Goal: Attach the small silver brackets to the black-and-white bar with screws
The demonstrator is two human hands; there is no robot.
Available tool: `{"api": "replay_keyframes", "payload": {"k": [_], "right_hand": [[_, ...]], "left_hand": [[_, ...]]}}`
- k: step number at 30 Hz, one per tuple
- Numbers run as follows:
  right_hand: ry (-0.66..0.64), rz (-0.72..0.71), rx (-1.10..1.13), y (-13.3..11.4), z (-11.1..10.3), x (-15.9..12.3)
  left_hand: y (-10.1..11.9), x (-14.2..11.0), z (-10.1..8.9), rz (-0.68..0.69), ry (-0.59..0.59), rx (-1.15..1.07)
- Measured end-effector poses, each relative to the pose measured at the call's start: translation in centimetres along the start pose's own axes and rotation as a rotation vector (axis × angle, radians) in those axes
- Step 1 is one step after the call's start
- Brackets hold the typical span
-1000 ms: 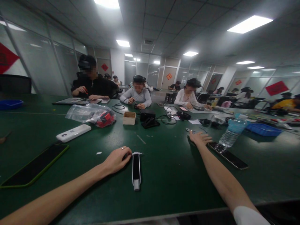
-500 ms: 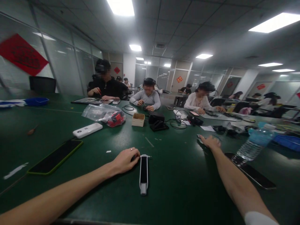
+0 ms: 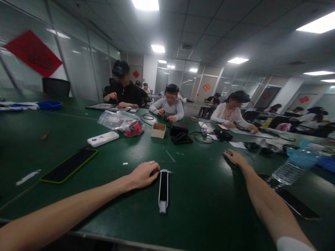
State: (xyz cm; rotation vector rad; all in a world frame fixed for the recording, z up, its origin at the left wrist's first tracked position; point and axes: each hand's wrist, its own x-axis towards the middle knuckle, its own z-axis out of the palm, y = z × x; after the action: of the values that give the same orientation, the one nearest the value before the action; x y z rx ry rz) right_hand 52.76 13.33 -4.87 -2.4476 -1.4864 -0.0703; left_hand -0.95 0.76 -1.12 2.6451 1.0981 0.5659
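- Head view: the left hand (image 3: 145, 175) is resting on the green table (image 3: 201, 212), left of center, fingers curling inward. Its fingertips are sitting right at the top end of the white-framed black device (image 3: 163, 190), but I can't tell if they're actually gripping anything.
- That device is lying lower center, its pale end pointing toward the bottom edge, with a thin rod sticking out at its top right.
- The right hand (image 3: 237, 159) is reaching out right of center, fingers bending down over a small metal piece (image 3: 228, 152). Can't tell whether it's pinching that or just touching it.
- Over on the right, a water bottle (image 3: 295, 164) is leaning in the frame by a dark phone (image 3: 299, 205).
- Left side: a green-edged phone (image 3: 69, 165) is lying below a white gadget (image 3: 103, 139).
- Just above center, an open box (image 3: 158, 132) is sitting beside a bagged red item (image 3: 133, 128).
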Motion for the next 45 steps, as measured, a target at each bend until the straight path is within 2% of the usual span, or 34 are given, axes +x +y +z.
{"api": "replay_keyframes", "payload": {"k": [5,9,13,20,28,32,34,37,38,40,43,45], "right_hand": [[-0.126,-0.195,0.027,-0.1,-0.3,-0.1],[-0.145,-0.308,0.049,-0.9,-0.4,-1.1],[-0.160,-0.444,0.080,-2.4,-0.6,-3.4],[-0.190,-0.601,0.119,-6.0,-1.0,-9.9],[-0.209,-0.839,0.397,-13.0,-3.4,-20.2],[-0.208,-0.913,0.450,-14.9,-4.0,-23.2],[-0.178,-0.901,0.457,-14.7,-3.7,-22.9],[-0.050,-0.775,0.431,-12.9,-2.7,-19.6],[-0.009,-0.679,0.384,-11.9,-2.4,-17.9],[0.007,-0.363,0.191,-9.4,-2.1,-13.9],[-0.004,-0.114,0.095,-4.8,-2.3,-8.7],[-0.022,0.049,0.043,-2.0,-2.6,-6.3]], "left_hand": [[-0.1,0.1,0.2,0.004,-0.004,0.017],[-0.1,0.2,0.2,0.011,-0.004,0.021],[0.1,0.2,0.1,0.008,-0.012,0.020],[0.2,0.1,-0.1,-0.009,-0.018,0.032],[0.0,0.1,0.0,-0.002,-0.020,0.019],[0.1,0.1,-0.1,-0.003,-0.025,0.034],[0.1,0.1,-0.1,0.006,-0.021,0.037],[0.1,0.1,0.0,0.012,-0.017,0.039],[0.1,0.1,-0.1,0.012,-0.017,0.038],[0.2,0.1,-0.1,0.009,-0.017,0.037],[0.3,0.1,-0.2,0.002,-0.024,0.043],[0.2,0.1,-0.2,-0.001,-0.029,0.046]]}}
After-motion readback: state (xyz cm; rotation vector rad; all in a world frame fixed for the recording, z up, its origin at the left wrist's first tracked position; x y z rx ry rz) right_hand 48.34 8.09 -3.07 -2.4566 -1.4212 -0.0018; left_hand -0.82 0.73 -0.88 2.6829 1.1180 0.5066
